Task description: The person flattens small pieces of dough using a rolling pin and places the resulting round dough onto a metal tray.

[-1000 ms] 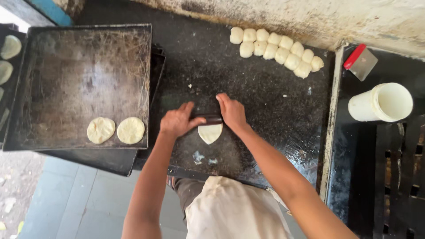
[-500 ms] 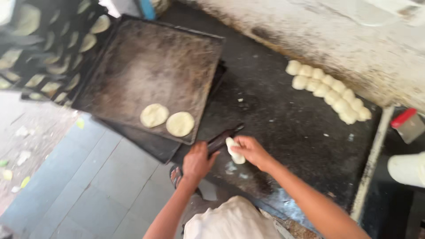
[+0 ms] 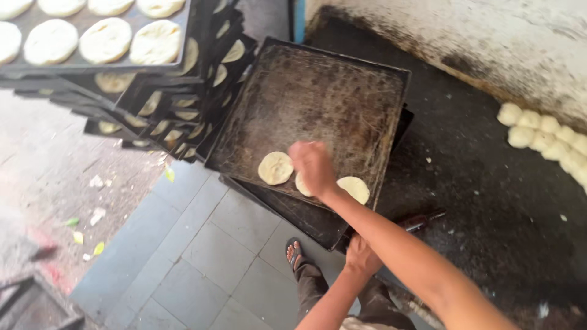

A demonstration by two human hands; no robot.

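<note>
Item: dough discs on a tray, seen from the head view. Step in hand, as judged: laying a disc down in a row. Right hand (image 3: 313,166) reached over the dark, scorched tray (image 3: 318,85) and sat on the middle disc (image 3: 301,185), hiding most of it. Its fingers were bent downward and blurred, and whether they pinched the dough or only pressed it could not be told. Left disc (image 3: 276,167) and right disc (image 3: 354,189) lay flat on either side, near the tray's front edge, the three close together. Left hand (image 3: 362,256) rested low at the edge of the black counter (image 3: 477,201), just beside a dark rolling pin (image 3: 422,221). Its fingers were hidden, so its grip could not be told. Dough balls (image 3: 544,137) sat in rows on the counter by the wall, well apart from the tray. A rack (image 3: 153,104) of stacked trays stood at left, the top one filled with discs (image 3: 105,40). A sandalled foot (image 3: 295,252) stood on grey floor tiles. A further disc would call for bare tray, which lay behind and right of the row. Packages, labels, signs: none in view.
</note>
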